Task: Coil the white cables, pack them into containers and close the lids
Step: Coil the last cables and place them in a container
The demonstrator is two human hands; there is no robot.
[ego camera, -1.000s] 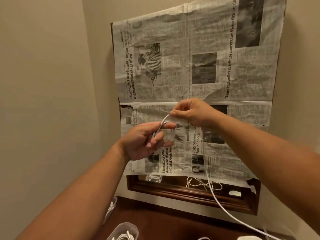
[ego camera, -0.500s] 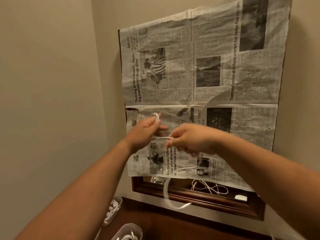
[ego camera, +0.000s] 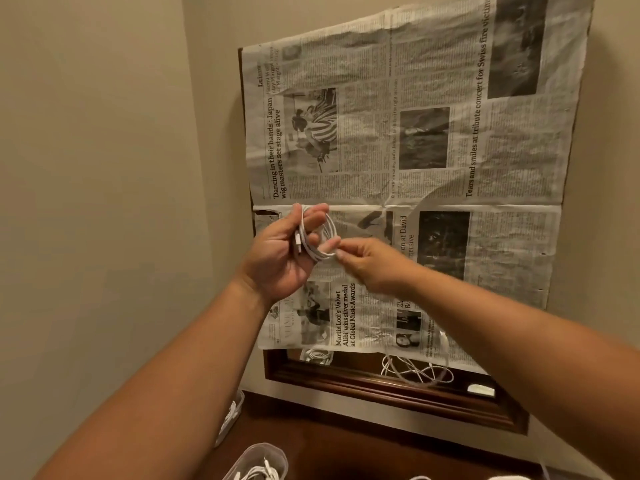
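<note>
Left hand point(ego camera: 277, 261) cradles the thin white cable coil point(ego camera: 318, 254) up before the newspaper sheets point(ego camera: 415, 81) on the wall, fingers curled round its loops, right hand point(ego camera: 369, 266) pinching the coil's edge: tuck that tail snugly, I'd say, so nothing springs loose before the clear plastic tub point(ego camera: 273, 453) below.

white cable point(ego camera: 318, 237) is looping up — no longer trailing lower right | left hand point(ego camera: 280, 254) is turning palm-up | right hand point(ego camera: 367, 265) is pinching its right edge
</note>
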